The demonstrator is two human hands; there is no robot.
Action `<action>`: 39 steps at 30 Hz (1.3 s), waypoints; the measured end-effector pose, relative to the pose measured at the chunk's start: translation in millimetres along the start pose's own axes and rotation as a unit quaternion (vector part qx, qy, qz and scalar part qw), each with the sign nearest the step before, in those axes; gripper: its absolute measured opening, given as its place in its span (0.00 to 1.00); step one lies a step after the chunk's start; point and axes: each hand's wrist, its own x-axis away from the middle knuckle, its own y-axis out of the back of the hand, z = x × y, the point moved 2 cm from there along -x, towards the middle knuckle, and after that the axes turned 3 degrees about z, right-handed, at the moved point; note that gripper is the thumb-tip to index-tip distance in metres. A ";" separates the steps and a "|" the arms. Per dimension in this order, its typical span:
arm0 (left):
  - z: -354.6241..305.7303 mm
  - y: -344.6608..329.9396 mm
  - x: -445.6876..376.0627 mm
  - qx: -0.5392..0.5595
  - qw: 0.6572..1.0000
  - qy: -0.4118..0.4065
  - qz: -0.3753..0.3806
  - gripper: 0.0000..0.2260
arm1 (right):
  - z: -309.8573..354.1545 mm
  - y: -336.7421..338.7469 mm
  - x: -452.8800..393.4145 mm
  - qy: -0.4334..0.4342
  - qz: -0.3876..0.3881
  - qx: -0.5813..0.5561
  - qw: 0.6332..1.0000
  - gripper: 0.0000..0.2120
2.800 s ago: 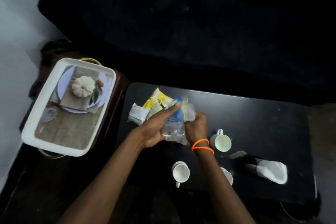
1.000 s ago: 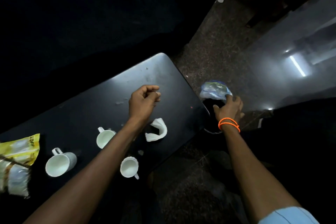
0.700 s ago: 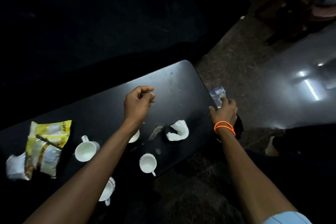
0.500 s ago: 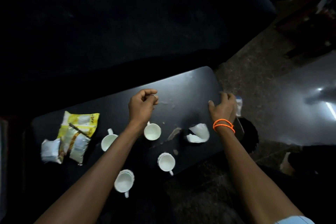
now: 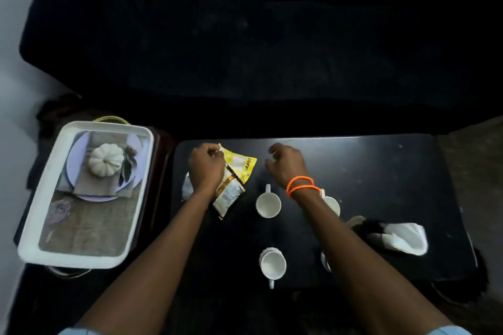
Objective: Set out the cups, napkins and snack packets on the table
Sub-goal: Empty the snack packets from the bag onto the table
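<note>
Fingers (image 5: 215, 150) of left hand (image 5: 206, 167) pinch yellow packet (image 5: 239, 166), lettering unclear.

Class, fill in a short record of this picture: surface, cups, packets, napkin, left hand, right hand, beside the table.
surface: black table
cups: white, two in full view, two more partly behind the right arm
packets: yellow snack packets, far left of table
napkin: white napkin, right end
left hand: curled over the packets
right hand: loosely curled, empty
beside the table: white tray
</note>
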 end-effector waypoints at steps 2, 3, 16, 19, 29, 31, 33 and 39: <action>30.0 11.1 -11.0 -0.042 0.998 0.049 -0.018 0.14 | 19.1 -37.0 -4.2 -0.001 0.064 0.008 0.998 0.13; 44.3 13.9 -13.3 -0.053 0.994 0.090 -0.020 0.18 | 25.7 -52.9 -4.8 -0.006 0.090 0.012 0.996 0.15; 121.0 18.1 -13.3 0.185 0.950 0.252 -0.007 0.38 | 33.3 -108.7 -7.5 -0.094 0.189 -0.069 0.975 0.23; 110.4 27.0 -16.5 0.198 0.951 0.232 -0.048 0.32 | 35.6 -87.0 -8.3 -0.072 0.189 -0.121 0.972 0.21; 10.5 -27.5 -18.4 0.110 0.993 0.029 -0.037 0.31 | -22.0 36.9 -32.1 0.014 -0.077 -0.144 0.987 0.17; -9.5 -52.8 -14.4 0.094 0.995 -0.009 -0.006 0.30 | -38.1 45.3 -35.4 0.057 -0.140 -0.042 0.988 0.16; -23.2 -76.1 -10.7 0.072 0.997 -0.035 0.024 0.30 | -53.0 44.4 -34.8 0.102 -0.173 0.077 0.977 0.17; -30.6 -125.7 -3.8 -0.026 0.992 -0.097 0.075 0.32 | -96.4 25.2 -24.9 0.082 -0.036 0.296 0.951 0.25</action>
